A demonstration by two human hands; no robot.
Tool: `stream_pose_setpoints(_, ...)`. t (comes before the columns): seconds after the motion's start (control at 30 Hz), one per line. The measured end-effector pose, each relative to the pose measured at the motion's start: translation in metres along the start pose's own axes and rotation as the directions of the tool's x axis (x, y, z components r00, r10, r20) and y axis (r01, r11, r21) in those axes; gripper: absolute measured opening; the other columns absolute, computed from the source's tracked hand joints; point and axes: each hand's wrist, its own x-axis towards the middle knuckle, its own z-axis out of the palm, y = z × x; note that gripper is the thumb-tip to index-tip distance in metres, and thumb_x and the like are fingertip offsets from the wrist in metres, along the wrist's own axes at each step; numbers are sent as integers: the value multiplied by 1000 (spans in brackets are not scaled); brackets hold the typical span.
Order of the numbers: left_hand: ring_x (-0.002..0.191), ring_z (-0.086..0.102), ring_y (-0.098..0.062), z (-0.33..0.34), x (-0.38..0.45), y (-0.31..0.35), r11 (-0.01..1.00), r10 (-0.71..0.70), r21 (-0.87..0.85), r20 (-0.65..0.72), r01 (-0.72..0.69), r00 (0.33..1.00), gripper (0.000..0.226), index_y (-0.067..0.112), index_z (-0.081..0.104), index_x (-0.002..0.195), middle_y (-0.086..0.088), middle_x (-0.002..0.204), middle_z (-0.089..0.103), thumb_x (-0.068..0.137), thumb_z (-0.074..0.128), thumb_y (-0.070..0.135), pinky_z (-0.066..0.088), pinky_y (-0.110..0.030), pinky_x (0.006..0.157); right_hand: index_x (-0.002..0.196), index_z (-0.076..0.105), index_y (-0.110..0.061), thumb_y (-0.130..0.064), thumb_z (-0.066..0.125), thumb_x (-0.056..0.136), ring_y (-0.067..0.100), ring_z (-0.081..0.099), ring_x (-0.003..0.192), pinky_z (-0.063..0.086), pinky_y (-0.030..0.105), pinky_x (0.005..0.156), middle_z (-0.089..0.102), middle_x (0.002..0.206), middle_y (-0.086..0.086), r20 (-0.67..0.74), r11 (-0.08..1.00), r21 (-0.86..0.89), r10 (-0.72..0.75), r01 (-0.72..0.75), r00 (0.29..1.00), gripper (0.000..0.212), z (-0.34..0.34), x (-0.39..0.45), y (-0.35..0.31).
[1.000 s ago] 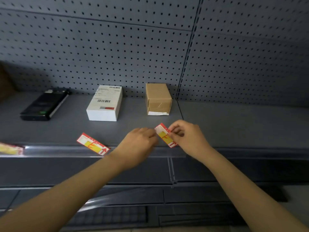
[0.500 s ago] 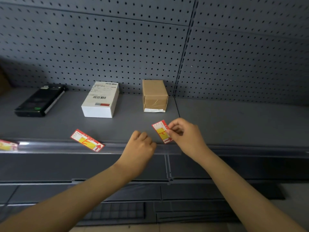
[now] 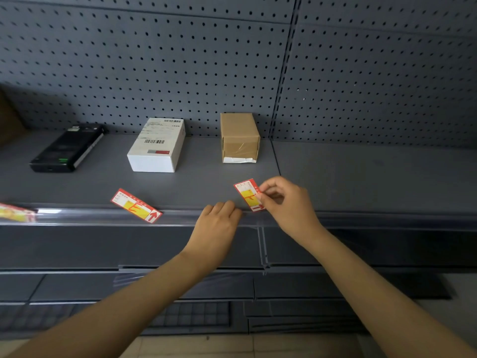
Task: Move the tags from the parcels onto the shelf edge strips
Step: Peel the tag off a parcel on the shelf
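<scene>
My right hand (image 3: 286,202) pinches a red and yellow tag (image 3: 247,193) by its right edge, its lower end at the clear shelf edge strip (image 3: 103,215). My left hand (image 3: 216,223) rests curled on the strip just left of that tag, fingers bent over the strip's top edge. A second red and yellow tag (image 3: 136,205) lies slanted on the shelf front, overlapping the strip. A third tag (image 3: 16,213) sits in the strip at the far left. A white parcel (image 3: 157,146) and a brown cardboard parcel (image 3: 240,136) stand at the back of the shelf.
A black handheld device (image 3: 67,148) lies at the back left of the grey shelf (image 3: 361,177). A perforated back panel (image 3: 232,60) rises behind. Lower shelves (image 3: 129,288) stick out below the strip. A brown object (image 3: 7,117) shows at the far left edge.
My left hand let go of the tag and dropped onto the edge strip. My right hand keeps the tag, turned more upright, close to the strip.
</scene>
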Motion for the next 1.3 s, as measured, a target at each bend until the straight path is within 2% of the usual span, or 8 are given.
stream_pose_setpoints(0.1, 108, 53, -23, 5, 3, -1, 999, -7, -37, 9, 8, 1000, 42, 19, 51, 129, -3, 121, 54, 88, 51, 8, 38, -31, 90, 88, 64, -19, -9, 70, 85, -8, 63, 75, 51, 6, 66, 67, 84, -10, 21, 1000, -12, -9, 9, 1000, 12, 1, -1, 2)
stream_pose_setpoints(0.3, 113, 51, -23, 8, 3, -1, 991, -23, -130, -18, 20, 1000, 54, 21, 45, 136, -2, 131, 52, 86, 52, 2, 38, -30, 96, 90, 66, -15, -9, 70, 85, -12, 62, 74, 50, 5, 68, 68, 86, -8, 32, 999, -34, -38, 39, 999, 8, 5, 0, 3)
stream_pose_setpoints(0.6, 100, 58, -26, 8, -2, -1, 982, -8, -187, -84, -8, 996, 42, 13, 60, 120, -6, 114, 62, 81, 55, -2, 43, -31, 89, 87, 63, -21, -8, 70, 84, -11, 63, 74, 50, 6, 63, 66, 82, -11, 9, 1000, 7, -29, 29, 1000, 16, 6, 6, -2)
stream_pose_setpoints(0.7, 89, 62, -32, 4, -3, -2, 980, 0, -197, -95, -19, 996, 41, 8, 66, 109, -12, 103, 67, 72, 60, -9, 48, -37, 79, 86, 64, -21, -7, 71, 83, -11, 63, 74, 49, 5, 61, 67, 79, -12, 32, 999, 18, -34, 34, 999, 16, 5, 9, -3)
stream_pose_setpoints(0.83, 85, 63, -33, 1, -3, -2, 978, 13, -206, -102, -34, 995, 41, 7, 67, 107, -12, 102, 68, 70, 61, -10, 50, -38, 76, 90, 66, -17, -11, 71, 83, 2, 65, 81, 55, 17, 72, 71, 86, -3, 114, 992, -101, -58, 70, 992, 10, 11, 5, 4)
stream_pose_setpoints(1.03, 80, 65, -31, -3, -6, -5, 981, 34, -189, -106, -53, 994, 39, 8, 70, 100, -11, 96, 69, 65, 66, -11, 54, -38, 69, 91, 69, -17, -19, 70, 84, 12, 51, 95, 47, 29, 82, 68, 94, -2, 191, 950, -247, -147, 193, 970, 7, 23, -1, 9)
stream_pose_setpoints(1.2, 59, 64, -30, -23, -4, -15, 982, -2, -189, -145, -25, 989, 26, 9, 70, 80, -9, 77, 68, 61, 74, -8, 51, -34, 56, 109, 62, -18, -18, 71, 83, 10, 46, 109, 38, 23, 90, 61, 112, -3, 96, 936, -302, -160, 182, 982, 27, 14, -9, 8)
stream_pose_setpoints(1.3, 71, 66, -27, -31, 0, -21, 975, -109, -213, -196, 66, 975, 26, 11, 69, 90, -9, 89, 68, 69, 77, -2, 51, -37, 65, 102, 64, -17, -17, 71, 83, 9, 50, 102, 44, 23, 83, 62, 106, -3, 16, 922, -350, -172, 167, 985, 20, 9, -21, 8)
